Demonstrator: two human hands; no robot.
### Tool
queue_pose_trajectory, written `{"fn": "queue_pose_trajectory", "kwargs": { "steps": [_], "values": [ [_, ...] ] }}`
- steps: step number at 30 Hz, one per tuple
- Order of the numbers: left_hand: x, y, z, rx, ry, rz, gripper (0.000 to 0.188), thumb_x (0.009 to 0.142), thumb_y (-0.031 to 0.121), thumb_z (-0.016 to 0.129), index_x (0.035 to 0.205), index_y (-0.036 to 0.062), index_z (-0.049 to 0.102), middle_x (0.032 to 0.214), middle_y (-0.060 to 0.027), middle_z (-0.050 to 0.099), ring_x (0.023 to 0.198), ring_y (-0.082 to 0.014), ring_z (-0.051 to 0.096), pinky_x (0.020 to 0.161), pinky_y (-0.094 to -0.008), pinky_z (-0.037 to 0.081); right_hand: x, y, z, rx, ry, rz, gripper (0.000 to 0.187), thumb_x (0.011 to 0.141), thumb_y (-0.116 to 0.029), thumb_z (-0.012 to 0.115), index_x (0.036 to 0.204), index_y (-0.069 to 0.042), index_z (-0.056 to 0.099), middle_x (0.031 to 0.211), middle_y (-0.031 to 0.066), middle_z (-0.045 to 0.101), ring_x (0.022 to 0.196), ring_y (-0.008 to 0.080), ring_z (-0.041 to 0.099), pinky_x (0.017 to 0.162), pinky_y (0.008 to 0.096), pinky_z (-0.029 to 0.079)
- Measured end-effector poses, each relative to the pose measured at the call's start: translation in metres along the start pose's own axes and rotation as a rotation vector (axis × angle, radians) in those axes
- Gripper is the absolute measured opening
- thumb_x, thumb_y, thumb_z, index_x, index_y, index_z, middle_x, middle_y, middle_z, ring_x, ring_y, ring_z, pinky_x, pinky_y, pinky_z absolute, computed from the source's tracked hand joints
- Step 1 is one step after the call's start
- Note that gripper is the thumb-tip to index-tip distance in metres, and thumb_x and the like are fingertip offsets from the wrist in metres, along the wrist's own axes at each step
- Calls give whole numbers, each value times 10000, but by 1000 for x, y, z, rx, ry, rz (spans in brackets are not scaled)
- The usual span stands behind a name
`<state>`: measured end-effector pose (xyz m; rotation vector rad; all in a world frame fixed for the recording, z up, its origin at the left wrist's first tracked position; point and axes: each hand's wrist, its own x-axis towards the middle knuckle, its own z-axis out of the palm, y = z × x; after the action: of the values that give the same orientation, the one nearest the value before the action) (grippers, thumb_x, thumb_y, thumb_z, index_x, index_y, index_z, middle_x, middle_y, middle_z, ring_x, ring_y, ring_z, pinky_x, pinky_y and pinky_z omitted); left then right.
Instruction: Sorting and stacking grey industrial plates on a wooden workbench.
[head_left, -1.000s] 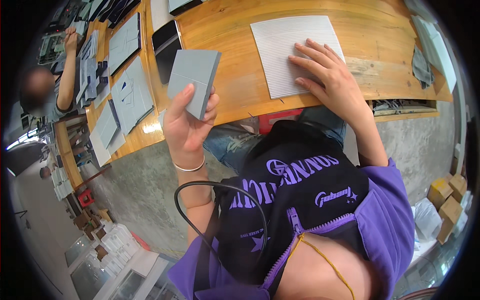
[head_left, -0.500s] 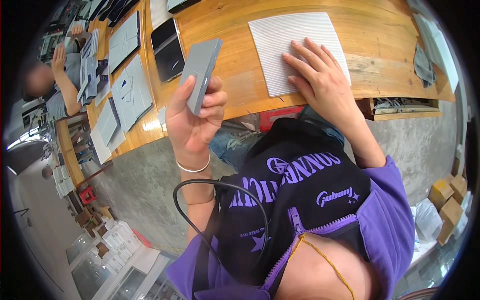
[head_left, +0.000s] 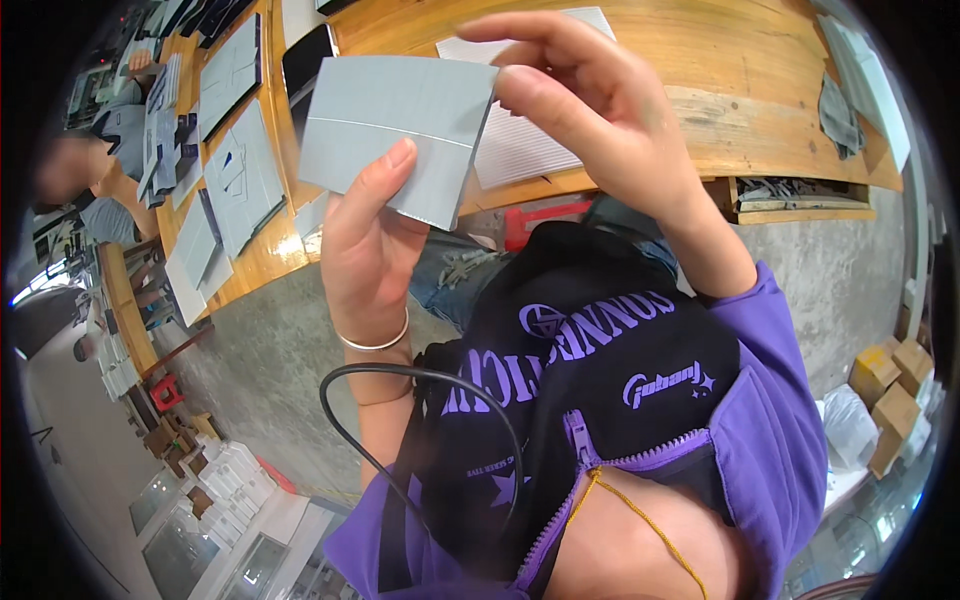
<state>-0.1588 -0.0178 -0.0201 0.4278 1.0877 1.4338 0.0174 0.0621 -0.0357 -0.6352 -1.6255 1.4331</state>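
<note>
A flat grey board (head_left: 400,110) with a thin pale line across its face is held up over the table's near edge. My left hand (head_left: 375,225) is closed on its lower edge, with the thumb pressed on the face and the other fingers hidden behind. Beside the board's right upper corner hovers my right hand (head_left: 600,110), its fingers apart and slightly bent. Its thumb tip is close to that corner; whether they touch I cannot tell. Beyond the right hand a white ribbed sheet (head_left: 520,140) lies on the wooden table, partly covered from view.
A dark phone (head_left: 308,65) lies behind the board. Several grey panels (head_left: 245,180) are spread along the table's left side, where another person (head_left: 120,165) sits. A grey cloth (head_left: 840,115) is at the right end, above an open drawer (head_left: 800,205).
My left hand has turned the board from nearly edge-on to face-on. My right hand has lifted off the ribbed sheet and come left and up to the board's corner.
</note>
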Motion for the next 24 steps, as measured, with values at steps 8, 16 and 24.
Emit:
{"fn": "queue_pose_trajectory", "kwargs": {
  "steps": [8, 16, 24],
  "values": [
    [-9, 1, 7, 43, 30, 61, 344, 946, 214, 500, 1165, -52, 495, 950, -167, 626, 737, -226, 628, 576, -304, 502, 14, -16, 1, -97, -42, -221, 283, 849, -119, 665, 1074, 33, 586, 799, 12, 593, 690, 46, 545, 610, 183, 437],
    [-8, -1, 9, 43, 99, 93, 393, 964, 300, 491, 1192, -19, 489, 972, -148, 632, 738, -218, 643, 556, -307, 512, 14, -11, 7, -229, 12, -515, 223, 849, -117, 665, 993, 34, 583, 783, 7, 583, 710, 45, 528, 639, 184, 430],
    [-8, 1, 5, 87, -182, 47, 546, 982, 460, 377, 1217, -26, 459, 1013, -145, 613, 829, -212, 649, 578, -348, 568, 10, -26, 9, 113, 84, 71, 179, 855, -124, 666, 917, 26, 591, 727, -3, 585, 646, 32, 518, 589, 179, 417]
  ]
}}
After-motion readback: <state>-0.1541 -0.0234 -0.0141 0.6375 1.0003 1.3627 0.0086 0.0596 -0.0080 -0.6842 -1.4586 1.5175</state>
